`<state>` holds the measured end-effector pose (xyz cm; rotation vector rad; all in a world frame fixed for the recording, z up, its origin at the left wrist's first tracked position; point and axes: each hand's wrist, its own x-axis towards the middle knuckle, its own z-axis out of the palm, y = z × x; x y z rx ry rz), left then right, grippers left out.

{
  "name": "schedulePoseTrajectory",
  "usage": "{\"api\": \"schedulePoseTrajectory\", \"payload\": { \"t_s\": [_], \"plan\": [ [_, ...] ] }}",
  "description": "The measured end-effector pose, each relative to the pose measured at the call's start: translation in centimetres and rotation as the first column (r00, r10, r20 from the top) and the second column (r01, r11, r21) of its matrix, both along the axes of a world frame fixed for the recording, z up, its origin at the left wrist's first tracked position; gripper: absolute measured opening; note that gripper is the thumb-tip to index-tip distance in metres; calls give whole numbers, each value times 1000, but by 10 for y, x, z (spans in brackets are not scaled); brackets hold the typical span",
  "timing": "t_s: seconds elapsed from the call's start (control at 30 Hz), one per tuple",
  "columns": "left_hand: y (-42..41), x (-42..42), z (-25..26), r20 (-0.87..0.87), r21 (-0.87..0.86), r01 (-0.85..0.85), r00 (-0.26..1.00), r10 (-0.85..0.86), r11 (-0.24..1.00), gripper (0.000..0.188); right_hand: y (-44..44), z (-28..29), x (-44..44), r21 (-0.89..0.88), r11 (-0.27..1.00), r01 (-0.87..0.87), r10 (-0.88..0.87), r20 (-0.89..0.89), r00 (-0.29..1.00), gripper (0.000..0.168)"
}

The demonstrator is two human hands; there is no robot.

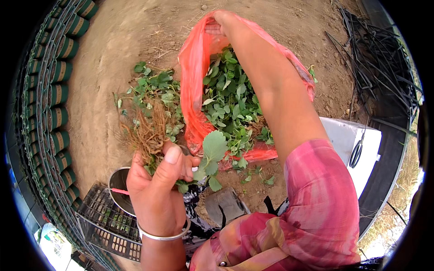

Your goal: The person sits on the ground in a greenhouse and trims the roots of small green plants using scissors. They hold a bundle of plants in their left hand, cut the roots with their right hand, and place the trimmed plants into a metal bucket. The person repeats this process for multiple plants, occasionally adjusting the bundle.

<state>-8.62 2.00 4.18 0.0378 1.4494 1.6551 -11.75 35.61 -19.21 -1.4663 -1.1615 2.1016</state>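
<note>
My left hand (161, 186), with a metal bangle at its wrist, grips a bundle of strawberry seedlings (149, 132). Their brown bare roots point away from me, and toothed green leaves hang out on the right of the fist. Across the soil lies a gaping red plastic bag (191, 81), with a heap of leafy strawberry plants (234, 95) within its mouth. My right hand (220, 26) reaches to the bag's far rim and touches the plastic; whether its fingers pinch the film is unclear. Just left of the bag are loose strawberry plants (166, 81) on the ground.
Rows of green pots (60, 95) line the left. Near my left wrist stand a metal bucket (118, 172) with a pink-handled tool (119, 191) and a black plastic crate (108, 216). Scissors (356, 152) rest on a white box (339, 135) at right, below black strips (379, 61).
</note>
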Motion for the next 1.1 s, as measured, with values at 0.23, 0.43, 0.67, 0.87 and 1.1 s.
{"api": "schedulePoseTrajectory", "payload": {
  "t_s": [0.23,0.43,0.67,0.87,1.1],
  "plan": [
    [4,-4,1,-12,-29,-38,999,38,999,25,22,-25,-4,405,868,-288,239,168,956,17],
    [-2,-4,3,-23,-1,-8,1000,8,1000,21,2,-41,53,426,321,-846,211,838,503,21],
    [-7,-3,-2,-40,121,64,997,-59,991,13,-123,-29,169,521,423,-742,357,656,665,21],
    [-3,12,8,-31,138,157,988,-154,978,15,-204,-92,270,465,585,-665,106,768,631,14],
    [-1,17,2,-94,155,195,979,-182,968,16,-212,-76,232,164,705,-690,122,931,345,36]
  ]
}}
